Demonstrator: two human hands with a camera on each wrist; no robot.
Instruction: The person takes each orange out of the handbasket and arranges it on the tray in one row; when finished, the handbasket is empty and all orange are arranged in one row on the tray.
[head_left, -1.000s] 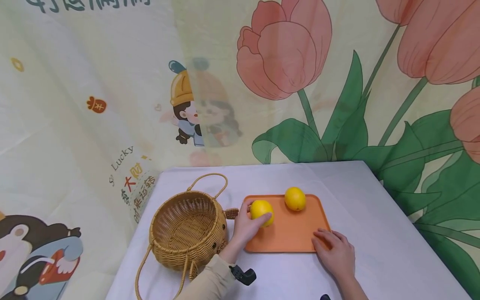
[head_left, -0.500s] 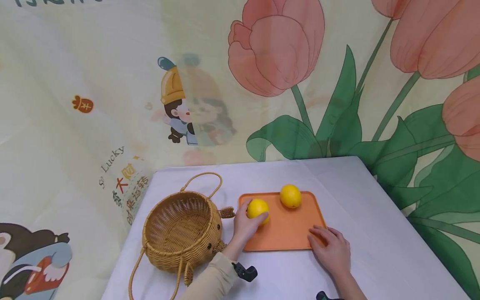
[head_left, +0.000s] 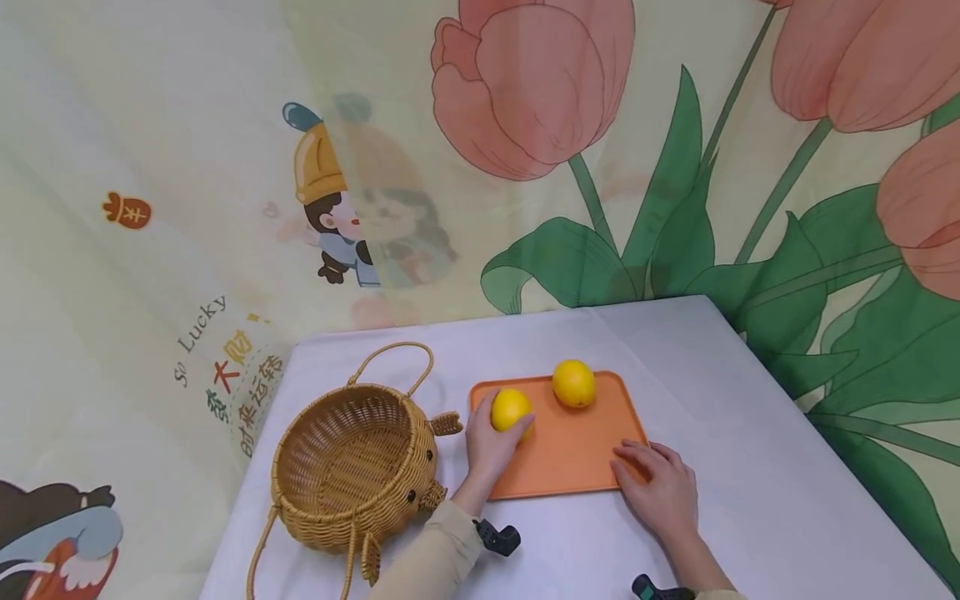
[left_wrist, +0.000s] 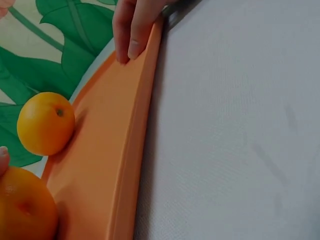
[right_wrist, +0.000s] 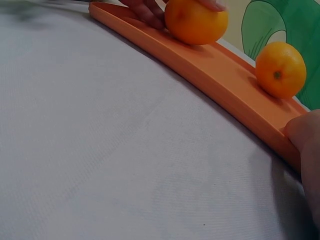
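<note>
My left hand [head_left: 489, 450] grips an orange [head_left: 510, 409] at the left side of a shallow orange tray [head_left: 564, 460]; thumb and fingers lie on opposite sides of the fruit. A second orange [head_left: 574, 383] sits untouched near the tray's back edge, its round end mark visible in the right wrist view [right_wrist: 280, 70]. Over the tray's near right corner rests my right hand [head_left: 663, 492], with loosely bent fingers. In the left wrist view, two of its fingertips [left_wrist: 134, 49] touch the tray inside the rim. Part of this hand's underside is hidden.
A round wicker basket [head_left: 390, 504] shaped like an animal, with looped handles, stands left of the tray, close to my left forearm. White cloth [head_left: 750, 467] covers the table. A printed curtain [head_left: 420, 192] with tulips hangs behind it.
The head view has shifted and tilted a little, so everything appears further left and slightly higher. Both hands keep their places on the orange and the tray.
</note>
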